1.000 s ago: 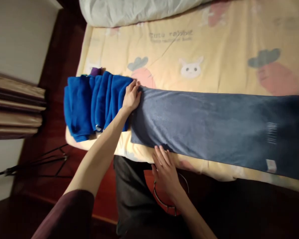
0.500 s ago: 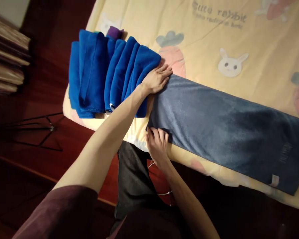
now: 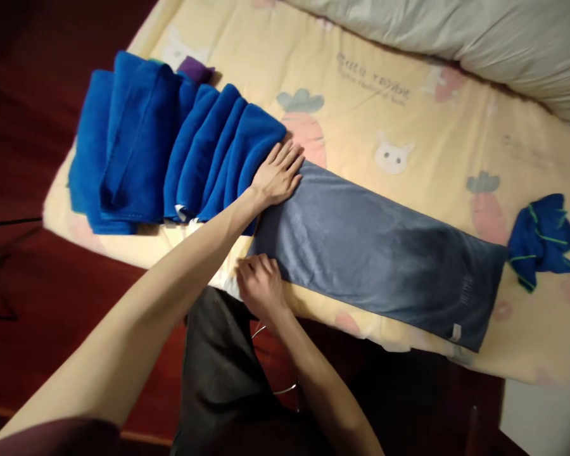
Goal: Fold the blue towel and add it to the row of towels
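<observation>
A long grey-blue towel (image 3: 361,228) lies flat along the near side of the bed, with a small white tag at its right end. My left hand (image 3: 278,176) rests with its fingers stretched out on the towel's far left corner, beside the folded blue towels. At the near left corner, my right hand (image 3: 263,288) has its fingers curled in on the towel's edge; the fingertips are partly hidden. Folded blue towels (image 3: 209,152) lie in a row to the left of the left hand, touching or almost touching it.
A yellow bed sheet (image 3: 346,133) with rabbits and carrots lies under everything. A crumpled dark blue cloth (image 3: 544,237) with green edging sits beyond the towel's right end. Something purple (image 3: 196,69) is behind the blue towels. A pale quilt (image 3: 503,38) fills the far right.
The view has shifted, so the bed's right part, the dark blue cloth and the pale quilt now show. Both hands stay at the grey-blue towel's left corners; the towel looks unchanged.
</observation>
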Demonstrator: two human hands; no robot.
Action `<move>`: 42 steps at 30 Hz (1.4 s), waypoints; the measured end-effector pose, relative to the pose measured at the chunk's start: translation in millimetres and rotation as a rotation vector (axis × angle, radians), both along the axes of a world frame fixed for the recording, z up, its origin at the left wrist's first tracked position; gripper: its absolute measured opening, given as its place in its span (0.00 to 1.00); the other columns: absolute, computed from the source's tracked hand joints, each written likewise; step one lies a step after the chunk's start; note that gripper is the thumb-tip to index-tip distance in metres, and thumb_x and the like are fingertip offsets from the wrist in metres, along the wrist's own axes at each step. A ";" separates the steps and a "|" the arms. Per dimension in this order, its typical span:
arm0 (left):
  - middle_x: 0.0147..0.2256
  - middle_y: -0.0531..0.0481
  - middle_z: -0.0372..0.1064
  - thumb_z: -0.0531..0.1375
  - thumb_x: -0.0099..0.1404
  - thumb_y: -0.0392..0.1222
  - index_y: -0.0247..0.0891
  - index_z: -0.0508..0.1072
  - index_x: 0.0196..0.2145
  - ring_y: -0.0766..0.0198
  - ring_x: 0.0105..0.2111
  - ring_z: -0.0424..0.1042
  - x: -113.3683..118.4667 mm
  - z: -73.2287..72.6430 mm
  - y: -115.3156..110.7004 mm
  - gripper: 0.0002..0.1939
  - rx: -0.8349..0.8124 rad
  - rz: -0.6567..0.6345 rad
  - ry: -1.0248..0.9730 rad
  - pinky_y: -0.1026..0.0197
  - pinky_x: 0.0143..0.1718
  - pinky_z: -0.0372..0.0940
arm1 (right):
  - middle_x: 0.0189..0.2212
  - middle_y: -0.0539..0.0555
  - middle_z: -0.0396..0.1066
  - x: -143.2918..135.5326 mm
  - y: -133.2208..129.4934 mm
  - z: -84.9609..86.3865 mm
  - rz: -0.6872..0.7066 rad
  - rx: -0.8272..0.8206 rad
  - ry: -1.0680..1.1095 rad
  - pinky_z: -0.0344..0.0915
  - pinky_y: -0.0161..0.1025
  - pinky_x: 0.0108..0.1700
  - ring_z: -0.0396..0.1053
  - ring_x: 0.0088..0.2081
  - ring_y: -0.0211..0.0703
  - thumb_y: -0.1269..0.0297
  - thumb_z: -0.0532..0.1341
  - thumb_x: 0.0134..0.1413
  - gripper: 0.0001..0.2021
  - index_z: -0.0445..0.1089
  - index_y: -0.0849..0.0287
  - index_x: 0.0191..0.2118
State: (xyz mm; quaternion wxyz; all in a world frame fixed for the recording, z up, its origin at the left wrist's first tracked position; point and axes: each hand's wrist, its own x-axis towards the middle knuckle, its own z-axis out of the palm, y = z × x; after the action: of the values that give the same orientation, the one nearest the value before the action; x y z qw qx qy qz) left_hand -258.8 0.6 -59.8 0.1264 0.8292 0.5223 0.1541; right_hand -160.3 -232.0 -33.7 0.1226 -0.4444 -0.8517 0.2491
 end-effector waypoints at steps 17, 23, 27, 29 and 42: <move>0.73 0.82 0.43 0.47 0.71 0.56 0.73 0.50 0.71 0.48 0.76 0.39 45.0 25.5 -65.2 0.33 -0.122 0.102 0.023 0.36 0.76 0.41 | 0.50 0.53 0.81 118.5 -91.3 31.8 -0.655 -0.599 0.931 0.77 0.47 0.53 0.81 0.47 0.47 0.55 0.58 0.70 0.20 0.70 0.48 0.63; 0.68 0.44 0.63 0.49 0.70 0.43 0.44 0.70 0.64 0.45 0.68 0.60 162.9 60.5 -43.0 0.27 -0.087 -0.168 0.065 0.39 0.68 0.60 | 0.39 0.57 0.82 199.0 -118.2 22.6 -1.472 -0.740 1.411 0.77 0.39 0.35 0.79 0.31 0.42 0.48 0.70 0.57 0.30 0.70 0.60 0.58; 0.61 0.38 0.71 0.50 0.70 0.36 0.38 0.73 0.61 0.46 0.61 0.68 258.8 68.5 -7.8 0.25 -0.175 -0.345 0.207 0.44 0.61 0.67 | 0.43 0.57 0.82 210.9 -109.6 21.6 -1.548 -0.855 1.626 0.77 0.40 0.39 0.78 0.32 0.40 0.51 0.74 0.51 0.29 0.71 0.58 0.55; 0.56 0.37 0.74 0.54 0.68 0.36 0.38 0.75 0.59 0.46 0.57 0.72 290.1 68.2 10.9 0.23 -0.273 -0.352 0.316 0.46 0.57 0.69 | 0.44 0.58 0.81 208.0 -102.0 19.1 -1.548 -0.890 1.702 0.77 0.42 0.42 0.78 0.33 0.40 0.50 0.74 0.51 0.26 0.71 0.56 0.52; 0.28 0.42 0.76 0.67 0.62 0.45 0.32 0.79 0.49 0.48 0.36 0.80 318.6 51.9 53.4 0.20 -0.575 -0.152 0.125 0.46 0.41 0.76 | 0.59 0.60 0.75 199.8 -85.6 -5.0 -1.510 -0.924 1.711 0.76 0.45 0.49 0.77 0.51 0.47 0.45 0.64 0.62 0.20 0.72 0.51 0.52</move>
State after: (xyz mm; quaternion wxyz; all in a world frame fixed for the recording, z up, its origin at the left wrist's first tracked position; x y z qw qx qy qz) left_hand 59.8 54.1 -7.9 0.3348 0.8039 0.4876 -0.0615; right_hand 39.6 -317.6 -38.8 0.5858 -0.5206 0.1415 0.6048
